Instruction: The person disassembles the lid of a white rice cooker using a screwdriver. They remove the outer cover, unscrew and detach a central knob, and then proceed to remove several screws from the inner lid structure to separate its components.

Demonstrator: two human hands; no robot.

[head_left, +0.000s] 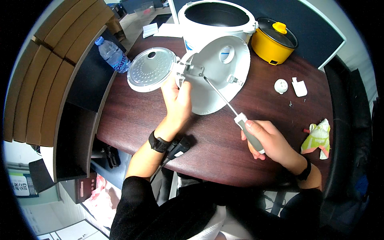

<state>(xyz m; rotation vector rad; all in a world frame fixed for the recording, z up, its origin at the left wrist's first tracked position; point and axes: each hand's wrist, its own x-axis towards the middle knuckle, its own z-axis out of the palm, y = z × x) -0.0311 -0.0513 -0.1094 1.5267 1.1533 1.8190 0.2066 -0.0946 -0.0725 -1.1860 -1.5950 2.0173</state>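
My left hand [177, 99] is closed on the hinge side of a white rice cooker lid [216, 90], which is tilted up on the table with its hollow inside toward me. Joined near that hand is a round perforated inner lid plate [150, 68]. In my right hand [266, 138] is a screwdriver [224, 100] with a grey and white handle. Its tip meets the lid's inside near a small metal bracket [196, 70]; whether it sits in a screw cannot be made out. Behind the lid stands the white rice cooker body [188, 36], its dark pot opening upward.
A yellow electric pot [272, 46] with a glass lid stands at the back right. Small white parts [281, 86], tiny screws [291, 104] and a crumpled green wrapper [318, 138] lie to the right. A water bottle [113, 55] and stacked cardboard boxes [44, 80] are on the left.
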